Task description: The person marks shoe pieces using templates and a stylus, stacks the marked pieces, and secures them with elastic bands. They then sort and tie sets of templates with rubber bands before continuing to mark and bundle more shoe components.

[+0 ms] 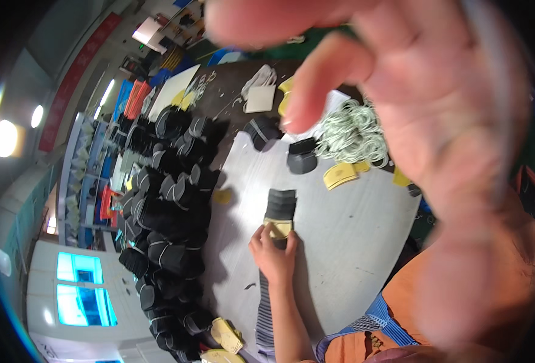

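Note:
My left hand [273, 260] reaches in from the lower edge to the middle of the pale table [346, 266]. Its thumb and fingers close around a small yellow piece [279, 227], which lies against a short stack of overlapping black pieces [280, 204]. A long row of overlapped dark grey pieces [265, 320] runs beside my left forearm. Very near the camera, my right hand [437, 91] looms large and blurred, fingers apart and palm side showing, with nothing seen in it. It hides much of the upper right.
Many banded black bundles [173, 206] crowd the table's left side. A heap of pale green cord loops [355, 133] lies at the far side, near yellow pieces [341, 175] and a black bundle [302, 156]. More yellow pieces [226, 336] sit at the lower left.

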Demonstrator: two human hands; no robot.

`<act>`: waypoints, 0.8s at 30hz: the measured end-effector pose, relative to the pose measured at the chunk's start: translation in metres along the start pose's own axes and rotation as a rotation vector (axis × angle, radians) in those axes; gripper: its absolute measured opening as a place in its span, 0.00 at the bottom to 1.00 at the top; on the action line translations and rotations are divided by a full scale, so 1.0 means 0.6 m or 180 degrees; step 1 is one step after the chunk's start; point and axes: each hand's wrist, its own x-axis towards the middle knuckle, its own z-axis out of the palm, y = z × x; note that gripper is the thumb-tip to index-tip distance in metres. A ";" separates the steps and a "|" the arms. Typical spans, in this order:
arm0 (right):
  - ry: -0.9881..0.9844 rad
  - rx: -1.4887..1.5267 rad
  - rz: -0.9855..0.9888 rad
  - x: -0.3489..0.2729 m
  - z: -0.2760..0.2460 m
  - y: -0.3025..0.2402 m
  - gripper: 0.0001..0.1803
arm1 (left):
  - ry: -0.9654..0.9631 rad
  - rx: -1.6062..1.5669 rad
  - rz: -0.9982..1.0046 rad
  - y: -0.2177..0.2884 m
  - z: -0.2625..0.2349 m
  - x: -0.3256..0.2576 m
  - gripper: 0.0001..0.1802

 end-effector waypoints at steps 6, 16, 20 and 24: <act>-0.0425 -0.1019 -0.0470 0.089 -0.075 -0.099 0.19 | 0.0103 -0.0094 -0.0001 -0.061 -0.013 -0.019 0.29; -0.0386 -0.1576 -0.0356 0.102 -0.084 -0.171 0.19 | 0.0027 -0.0253 0.0005 -0.066 0.008 0.012 0.28; -0.0194 -0.1714 -0.0293 0.074 -0.081 -0.181 0.19 | 0.0144 -0.0053 0.0117 -0.079 0.009 0.027 0.28; -0.0335 -0.1758 -0.0061 0.072 -0.095 -0.201 0.19 | 0.0048 -0.0131 -0.0147 -0.051 0.004 -0.017 0.27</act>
